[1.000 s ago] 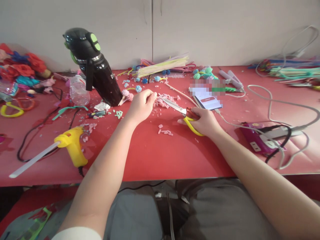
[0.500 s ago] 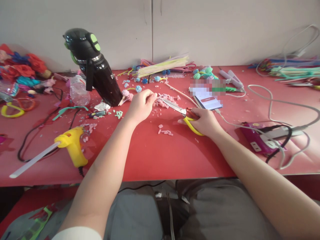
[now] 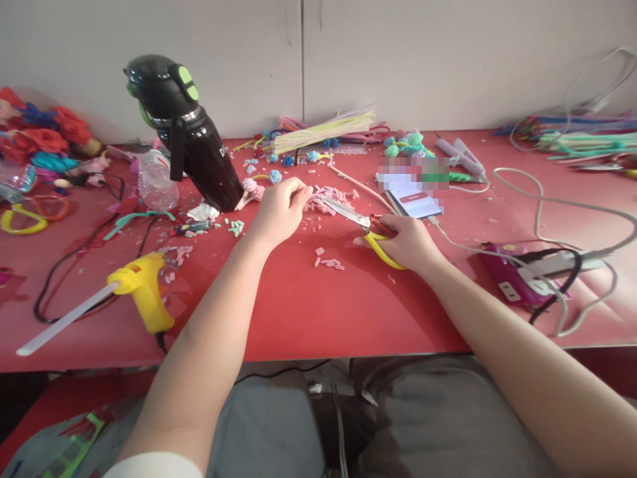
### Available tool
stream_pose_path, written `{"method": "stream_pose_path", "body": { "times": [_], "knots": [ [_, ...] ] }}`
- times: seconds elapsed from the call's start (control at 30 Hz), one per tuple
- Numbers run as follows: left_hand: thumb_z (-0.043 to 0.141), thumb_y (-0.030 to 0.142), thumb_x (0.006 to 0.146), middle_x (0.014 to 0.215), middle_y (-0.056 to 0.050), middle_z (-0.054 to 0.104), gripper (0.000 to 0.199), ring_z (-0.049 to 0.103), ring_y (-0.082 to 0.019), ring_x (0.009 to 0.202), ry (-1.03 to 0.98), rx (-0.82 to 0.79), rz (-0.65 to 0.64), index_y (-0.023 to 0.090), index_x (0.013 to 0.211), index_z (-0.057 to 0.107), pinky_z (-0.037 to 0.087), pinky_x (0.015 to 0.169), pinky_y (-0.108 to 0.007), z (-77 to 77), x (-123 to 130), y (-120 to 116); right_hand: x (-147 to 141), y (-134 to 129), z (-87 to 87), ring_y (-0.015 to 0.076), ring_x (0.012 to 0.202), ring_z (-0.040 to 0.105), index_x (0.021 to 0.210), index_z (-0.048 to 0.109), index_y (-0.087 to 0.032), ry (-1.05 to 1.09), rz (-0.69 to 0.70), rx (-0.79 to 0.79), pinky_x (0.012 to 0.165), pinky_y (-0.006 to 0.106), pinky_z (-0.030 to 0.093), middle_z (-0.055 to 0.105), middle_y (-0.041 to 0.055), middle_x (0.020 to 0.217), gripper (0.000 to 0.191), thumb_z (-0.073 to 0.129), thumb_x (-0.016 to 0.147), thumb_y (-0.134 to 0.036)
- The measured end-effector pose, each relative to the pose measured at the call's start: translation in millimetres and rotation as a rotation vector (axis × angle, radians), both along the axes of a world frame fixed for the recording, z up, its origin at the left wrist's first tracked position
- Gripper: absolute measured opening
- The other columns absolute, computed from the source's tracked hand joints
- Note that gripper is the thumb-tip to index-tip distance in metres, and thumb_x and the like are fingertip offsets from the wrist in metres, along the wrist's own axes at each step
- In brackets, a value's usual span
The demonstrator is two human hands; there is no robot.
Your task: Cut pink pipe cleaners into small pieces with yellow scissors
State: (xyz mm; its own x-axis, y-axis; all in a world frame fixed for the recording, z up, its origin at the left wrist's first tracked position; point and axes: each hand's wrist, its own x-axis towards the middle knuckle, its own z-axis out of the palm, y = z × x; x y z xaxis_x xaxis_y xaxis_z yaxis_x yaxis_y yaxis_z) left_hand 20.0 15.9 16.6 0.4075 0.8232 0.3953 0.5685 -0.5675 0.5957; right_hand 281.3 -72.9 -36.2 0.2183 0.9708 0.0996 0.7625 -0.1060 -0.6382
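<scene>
Over the middle of the red worktop (image 3: 298, 312), the left hand (image 3: 279, 214) has its thumb and fingers (image 3: 300, 194) pressed together at the tips; whether a small piece is caught between them is too fine to tell. The right hand (image 3: 411, 244) is curled around the yellow and red handles of a pair of scissors (image 3: 347, 212), whose blades point toward the left fingertips without visibly touching them. Just beyond the blades lies a heap of short pink pieces (image 3: 336, 196), and a smaller pink scatter (image 3: 329, 263) sits nearer the front edge. Judging by these, a good deal of cutting is done; no long pink strand shows plainly in the left hand, so how much remains to snip is unclear.

Farther out, pale green pieces (image 3: 235, 227) lie near the black flask (image 3: 209, 156), apparently cut as well. A fluffy pink ball (image 3: 253, 189) and a blue ball (image 3: 275, 176) look like made-up parts. At the back, a bundle of pale yellow stems (image 3: 323, 135) lies in long lengths, seemingly uncut. The yellow glue gun (image 3: 149, 292) rests at the left, well apart from both hands.
</scene>
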Motion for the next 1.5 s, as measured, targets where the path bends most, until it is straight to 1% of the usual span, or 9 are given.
{"method": "stream_pose_path", "body": {
  "times": [0.33,0.43,0.6,0.9,1.13,1.27,1.37,1.43,1.5],
  "knots": [
    [0.056,0.022,0.111,0.074,-0.001,0.067,0.035,0.062,-0.018,0.072,-0.013,-0.060,-0.005,0.023,0.076,0.052,0.045,0.074,-0.033,2.2,2,-2,-1,1,0.0,0.0153,0.069,0.030,0.065,0.033,-0.026,-0.031,0.000,0.011,0.062,0.035,0.026,0.036,-0.0021,0.065,0.082,0.075,0.060,-0.096],
    [0.056,0.023,0.111,0.074,-0.001,0.067,0.035,0.063,-0.018,0.072,-0.018,-0.057,-0.016,0.023,0.076,0.052,0.045,0.073,-0.033,-0.3,2,0,-1,1,0.1,0.0154,0.068,0.031,0.064,0.032,-0.026,-0.047,-0.021,0.011,0.061,0.035,0.025,0.035,-0.0020,0.064,0.081,0.074,0.061,-0.095],
    [0.055,0.025,0.112,0.073,-0.001,0.067,0.036,0.063,-0.018,0.071,-0.026,-0.042,-0.016,0.023,0.076,0.052,0.045,0.073,-0.033,-2.2,1,1,-1,-2,1.3,0.0154,0.069,0.033,0.067,0.038,-0.026,-0.015,-0.015,0.013,0.063,0.034,0.028,0.037,-0.0026,0.067,0.078,0.074,0.062,-0.094],
    [0.053,0.027,0.112,0.069,0.000,0.061,0.041,0.057,-0.017,0.067,-0.024,-0.019,0.001,0.024,0.073,0.044,0.042,0.070,-0.034,-2.3,2,0,0,-1,1.6,0.0155,0.071,0.031,0.067,0.034,-0.026,-0.025,0.006,-0.014,0.064,0.034,0.026,0.035,-0.0029,0.068,0.082,0.073,0.060,-0.097],
    [0.051,0.027,0.113,0.068,0.000,0.061,0.042,0.057,-0.017,0.067,-0.018,-0.030,0.005,0.024,0.072,0.044,0.042,0.070,-0.035,-2.6,4,-1,2,2,-1.9,0.0152,0.070,0.030,0.066,0.033,-0.025,-0.033,0.001,-0.002,0.062,0.034,0.025,0.034,-0.0029,0.065,0.078,0.077,0.064,-0.089],
    [0.049,0.032,0.114,0.068,-0.001,0.061,0.044,0.057,-0.018,0.066,-0.011,-0.026,0.027,0.025,0.071,0.042,0.041,0.069,-0.036,-4.3,3,0,2,0,-0.2,0.0151,0.069,0.032,0.067,0.035,-0.025,-0.024,0.004,0.010,0.062,0.033,0.027,0.034,-0.0030,0.066,0.074,0.077,0.067,-0.086],
    [0.048,0.038,0.114,0.067,-0.001,0.060,0.046,0.056,-0.019,0.066,-0.009,-0.012,0.023,0.025,0.071,0.042,0.041,0.067,-0.036,-6.5,2,2,1,-2,1.3,0.0150,0.070,0.033,0.068,0.036,-0.025,-0.003,0.019,0.015,0.063,0.033,0.028,0.036,-0.0032,0.068,0.073,0.079,0.067,-0.085],
    [0.048,0.043,0.115,0.066,-0.002,0.060,0.048,0.056,-0.019,0.066,-0.013,-0.003,0.019,0.025,0.071,0.042,0.041,0.067,-0.036,-7.6,2,2,1,-3,1.7,0.0149,0.070,0.032,0.069,0.035,-0.026,-0.001,0.025,0.010,0.063,0.033,0.028,0.036,-0.0033,0.068,0.074,0.079,0.067,-0.085],
    [0.047,0.043,0.115,0.067,-0.002,0.060,0.047,0.056,-0.019,0.066,-0.016,-0.003,0.018,0.025,0.071,0.043,0.042,0.068,-0.036,-7.8,2,2,1,-3,1.8,0.0149,0.070,0.032,0.068,0.035,-0.026,-0.008,0.021,0.005,0.062,0.033,0.027,0.036,-0.0033,0.068,0.076,0.079,0.066,-0.088]
  ]
}}
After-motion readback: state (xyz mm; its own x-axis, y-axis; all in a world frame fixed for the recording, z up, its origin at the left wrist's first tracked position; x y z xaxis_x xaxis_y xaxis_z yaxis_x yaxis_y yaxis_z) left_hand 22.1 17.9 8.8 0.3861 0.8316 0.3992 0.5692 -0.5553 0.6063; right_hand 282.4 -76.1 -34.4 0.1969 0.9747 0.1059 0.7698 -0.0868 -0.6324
